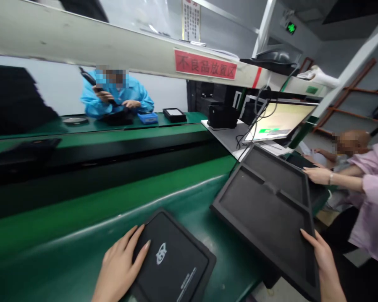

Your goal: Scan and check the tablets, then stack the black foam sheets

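Observation:
My left hand (121,264) lies flat on the left edge of a black tablet (173,260) that rests face down on the green work surface (82,226), a white logo showing on its back. My right hand (323,262) grips the near right edge of a black two-compartment foam tray (267,205), which is tilted and sticks out past the table edge. A co-worker's hand (318,174) in a pink sleeve holds the tray's far right edge.
A black conveyor strip (97,163) runs across the bench. A lit monitor (280,119) leans at the right on a grey shelf. A person in a blue coat (116,94) works across the line. A red sign (205,65) hangs on the overhead beam.

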Tool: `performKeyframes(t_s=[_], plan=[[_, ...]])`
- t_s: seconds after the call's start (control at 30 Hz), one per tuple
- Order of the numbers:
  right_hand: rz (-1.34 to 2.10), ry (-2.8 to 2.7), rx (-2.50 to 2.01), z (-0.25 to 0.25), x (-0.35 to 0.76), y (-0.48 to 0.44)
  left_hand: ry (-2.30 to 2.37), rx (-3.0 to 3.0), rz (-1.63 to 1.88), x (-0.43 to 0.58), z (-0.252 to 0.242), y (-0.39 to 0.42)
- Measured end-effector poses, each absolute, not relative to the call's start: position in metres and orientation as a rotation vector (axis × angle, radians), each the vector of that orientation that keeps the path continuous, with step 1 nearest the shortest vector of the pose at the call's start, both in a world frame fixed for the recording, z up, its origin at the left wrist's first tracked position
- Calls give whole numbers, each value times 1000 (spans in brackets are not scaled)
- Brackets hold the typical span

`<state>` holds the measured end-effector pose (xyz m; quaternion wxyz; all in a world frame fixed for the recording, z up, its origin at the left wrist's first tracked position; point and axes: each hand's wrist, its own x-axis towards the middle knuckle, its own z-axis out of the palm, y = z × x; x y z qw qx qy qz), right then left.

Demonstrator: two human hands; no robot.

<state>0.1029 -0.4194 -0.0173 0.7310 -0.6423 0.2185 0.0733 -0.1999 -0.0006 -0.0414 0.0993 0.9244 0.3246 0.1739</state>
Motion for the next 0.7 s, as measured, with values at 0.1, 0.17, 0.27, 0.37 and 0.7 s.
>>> performKeyframes(t_s=[0.1,0.17,0.27,0.37,0.7], plan=[[224,468,-1435,-23,100,-424,994,2697,453,-199,-36,-5],[213,448,-1466,-20,96,-422,997,2688,436,-199,-35,-6],[122,372,-1510,-6,96,-418,993,2707,443,-200,-38,-5],[-38,279,-1518,13,110,-422,977,2733,458,-200,-39,-4],[-361,383,-1519,10,204,-443,706,2819,43,-212,-13,-14]])
